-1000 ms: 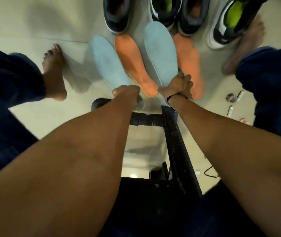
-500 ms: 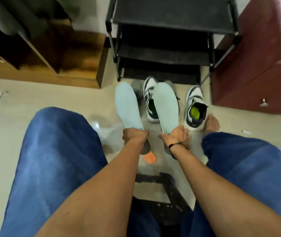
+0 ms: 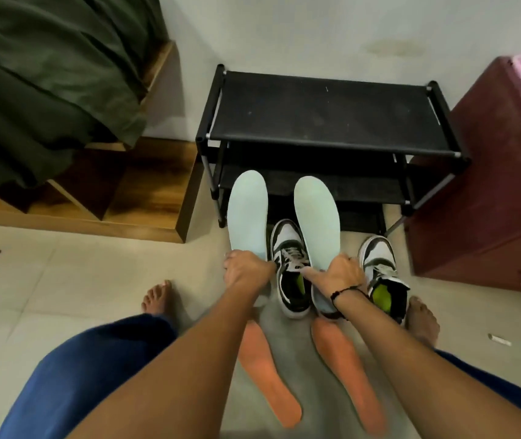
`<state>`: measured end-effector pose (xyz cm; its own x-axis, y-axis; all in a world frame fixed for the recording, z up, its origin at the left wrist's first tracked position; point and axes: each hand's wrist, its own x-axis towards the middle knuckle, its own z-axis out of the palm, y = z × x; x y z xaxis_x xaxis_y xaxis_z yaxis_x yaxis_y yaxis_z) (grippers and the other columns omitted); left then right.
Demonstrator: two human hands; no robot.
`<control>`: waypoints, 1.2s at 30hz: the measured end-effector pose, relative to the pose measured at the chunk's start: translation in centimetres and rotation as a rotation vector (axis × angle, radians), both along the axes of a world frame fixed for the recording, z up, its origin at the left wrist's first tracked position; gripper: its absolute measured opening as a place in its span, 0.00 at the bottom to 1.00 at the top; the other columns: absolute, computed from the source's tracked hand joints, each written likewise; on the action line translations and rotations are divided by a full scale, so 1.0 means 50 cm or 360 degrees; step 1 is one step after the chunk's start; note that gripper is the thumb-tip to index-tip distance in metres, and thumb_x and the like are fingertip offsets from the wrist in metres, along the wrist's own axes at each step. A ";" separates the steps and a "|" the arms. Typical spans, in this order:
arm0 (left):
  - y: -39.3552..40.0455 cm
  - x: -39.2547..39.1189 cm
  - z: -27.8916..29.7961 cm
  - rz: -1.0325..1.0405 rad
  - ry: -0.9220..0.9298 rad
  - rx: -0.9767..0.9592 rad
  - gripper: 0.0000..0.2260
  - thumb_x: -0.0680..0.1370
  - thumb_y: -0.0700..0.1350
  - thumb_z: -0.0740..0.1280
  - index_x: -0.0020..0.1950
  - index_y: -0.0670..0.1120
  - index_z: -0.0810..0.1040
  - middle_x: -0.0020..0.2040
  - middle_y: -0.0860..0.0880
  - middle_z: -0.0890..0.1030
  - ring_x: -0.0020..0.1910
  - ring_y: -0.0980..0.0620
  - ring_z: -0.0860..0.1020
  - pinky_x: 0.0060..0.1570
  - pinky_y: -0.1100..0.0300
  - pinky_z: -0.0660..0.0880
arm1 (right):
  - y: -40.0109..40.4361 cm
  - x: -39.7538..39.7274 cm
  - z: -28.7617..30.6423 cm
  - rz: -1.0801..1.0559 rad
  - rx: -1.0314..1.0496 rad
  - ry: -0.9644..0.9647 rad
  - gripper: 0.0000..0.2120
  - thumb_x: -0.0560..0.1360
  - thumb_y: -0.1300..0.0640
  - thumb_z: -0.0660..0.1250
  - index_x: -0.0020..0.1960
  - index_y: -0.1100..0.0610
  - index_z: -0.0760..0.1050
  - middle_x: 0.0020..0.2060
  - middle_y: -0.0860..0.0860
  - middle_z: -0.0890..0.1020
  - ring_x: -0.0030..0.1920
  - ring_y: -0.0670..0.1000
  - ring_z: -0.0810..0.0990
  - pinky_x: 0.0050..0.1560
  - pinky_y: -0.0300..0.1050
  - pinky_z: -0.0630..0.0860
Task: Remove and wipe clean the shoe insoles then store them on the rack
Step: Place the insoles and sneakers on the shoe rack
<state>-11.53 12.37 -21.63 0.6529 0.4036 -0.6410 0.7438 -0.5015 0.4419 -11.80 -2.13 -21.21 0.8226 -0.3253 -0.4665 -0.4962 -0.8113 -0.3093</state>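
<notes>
My left hand (image 3: pixel 246 270) grips the heel end of one pale blue insole (image 3: pixel 248 213), and my right hand (image 3: pixel 338 274) grips a second pale blue insole (image 3: pixel 316 220). Both insoles are held up off the floor, toes pointing toward the black shoe rack (image 3: pixel 325 115) ahead. Two orange insoles (image 3: pixel 265 372) (image 3: pixel 344 369) lie flat on the floor beneath my forearms. A black-and-white sneaker (image 3: pixel 289 264) with a lime lining stands between my hands, and its mate (image 3: pixel 382 274) stands to the right of my right hand.
A dark red cabinet (image 3: pixel 490 210) stands right of the rack. A wooden bed frame (image 3: pixel 145 198) with green bedding (image 3: pixel 47 83) is at the left. My bare feet (image 3: pixel 157 299) rest on the tiled floor, with small litter (image 3: pixel 499 339) at the right.
Both hands lifted the blue insoles off the floor and carried them forward toward the rack. The view rose from the floor to take in the rack, and the orange insoles stayed on the floor.
</notes>
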 end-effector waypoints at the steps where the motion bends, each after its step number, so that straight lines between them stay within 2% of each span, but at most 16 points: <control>1: 0.006 0.035 -0.015 -0.0040 -0.0008 0.0030 0.38 0.72 0.52 0.71 0.71 0.33 0.58 0.67 0.37 0.69 0.65 0.40 0.71 0.62 0.51 0.71 | 0.001 0.036 -0.017 0.0036 -0.0019 0.0020 0.38 0.65 0.38 0.71 0.65 0.62 0.66 0.61 0.59 0.71 0.61 0.60 0.71 0.56 0.50 0.72; 6: 0.043 0.225 -0.081 -0.0207 0.0018 0.0155 0.36 0.73 0.53 0.70 0.71 0.33 0.61 0.66 0.37 0.70 0.63 0.41 0.72 0.62 0.50 0.72 | 0.030 0.231 -0.092 0.0179 -0.0030 0.0047 0.39 0.68 0.38 0.69 0.67 0.64 0.62 0.63 0.60 0.69 0.61 0.61 0.71 0.57 0.50 0.72; 10: 0.074 0.353 -0.132 -0.0266 -0.0045 0.0249 0.25 0.74 0.53 0.67 0.63 0.36 0.72 0.60 0.38 0.73 0.54 0.42 0.77 0.54 0.52 0.77 | 0.059 0.370 -0.133 0.0184 0.0046 0.0007 0.41 0.69 0.39 0.69 0.70 0.64 0.59 0.66 0.61 0.66 0.65 0.61 0.68 0.59 0.51 0.70; 12: 0.089 0.404 -0.149 -0.0307 -0.0121 0.0345 0.24 0.75 0.52 0.66 0.64 0.37 0.72 0.62 0.38 0.70 0.57 0.41 0.75 0.56 0.52 0.75 | 0.071 0.427 -0.151 0.0172 0.0048 -0.0049 0.41 0.69 0.39 0.69 0.69 0.64 0.60 0.66 0.61 0.67 0.65 0.61 0.68 0.59 0.50 0.70; 15: 0.111 0.464 -0.164 -0.0462 -0.0210 0.0460 0.26 0.76 0.54 0.63 0.67 0.39 0.69 0.66 0.38 0.67 0.62 0.39 0.70 0.54 0.51 0.74 | 0.090 0.496 -0.167 0.0232 -0.0019 -0.0068 0.40 0.70 0.37 0.67 0.69 0.64 0.62 0.67 0.61 0.68 0.65 0.61 0.69 0.59 0.49 0.70; 17: 0.123 0.496 -0.175 -0.0549 -0.0277 0.0566 0.26 0.77 0.54 0.62 0.69 0.40 0.67 0.68 0.39 0.64 0.67 0.40 0.66 0.59 0.51 0.70 | 0.107 0.536 -0.183 0.0266 -0.0018 -0.0079 0.37 0.69 0.36 0.67 0.67 0.62 0.67 0.66 0.61 0.69 0.64 0.61 0.71 0.59 0.51 0.71; 20: 0.125 0.529 -0.184 -0.0559 -0.0319 0.0623 0.24 0.76 0.54 0.64 0.67 0.42 0.71 0.67 0.41 0.65 0.65 0.41 0.70 0.58 0.53 0.71 | 0.128 0.572 -0.208 0.0289 -0.0043 -0.0104 0.34 0.68 0.34 0.66 0.62 0.59 0.73 0.63 0.60 0.73 0.60 0.62 0.75 0.57 0.54 0.75; 24: 0.120 0.548 -0.201 -0.0605 -0.0252 0.0612 0.22 0.77 0.55 0.65 0.66 0.42 0.72 0.67 0.40 0.66 0.63 0.40 0.71 0.55 0.53 0.72 | 0.148 0.594 -0.232 0.0310 -0.0097 -0.0142 0.35 0.69 0.35 0.65 0.65 0.59 0.71 0.64 0.58 0.73 0.62 0.60 0.73 0.56 0.50 0.73; 27: 0.119 0.560 -0.207 -0.0672 -0.0333 0.0657 0.21 0.77 0.55 0.65 0.64 0.43 0.74 0.65 0.40 0.68 0.62 0.42 0.72 0.55 0.56 0.72 | 0.153 0.603 -0.246 0.0265 -0.0088 -0.0172 0.38 0.67 0.34 0.67 0.66 0.59 0.70 0.64 0.57 0.73 0.62 0.59 0.74 0.53 0.49 0.74; 32: 0.120 0.567 -0.218 -0.0715 -0.0298 0.0743 0.22 0.76 0.56 0.66 0.63 0.42 0.74 0.64 0.40 0.69 0.61 0.42 0.72 0.51 0.56 0.72 | 0.148 0.597 -0.266 0.0162 -0.0058 -0.0311 0.43 0.68 0.36 0.68 0.71 0.62 0.59 0.66 0.58 0.70 0.64 0.60 0.72 0.55 0.51 0.72; 36: 0.121 0.561 -0.231 -0.0694 -0.0264 0.0833 0.27 0.76 0.59 0.65 0.66 0.40 0.71 0.66 0.40 0.67 0.64 0.41 0.68 0.57 0.53 0.71 | 0.149 0.595 -0.270 0.0170 -0.0018 -0.0284 0.47 0.69 0.36 0.67 0.73 0.64 0.53 0.69 0.59 0.65 0.67 0.60 0.68 0.60 0.52 0.69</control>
<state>16.51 18.41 -33.19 0.8979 0.3110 -0.3117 0.3700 -0.9166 0.1515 17.96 5.33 -34.71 0.9220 -0.2359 -0.3071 -0.3450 -0.8604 -0.3752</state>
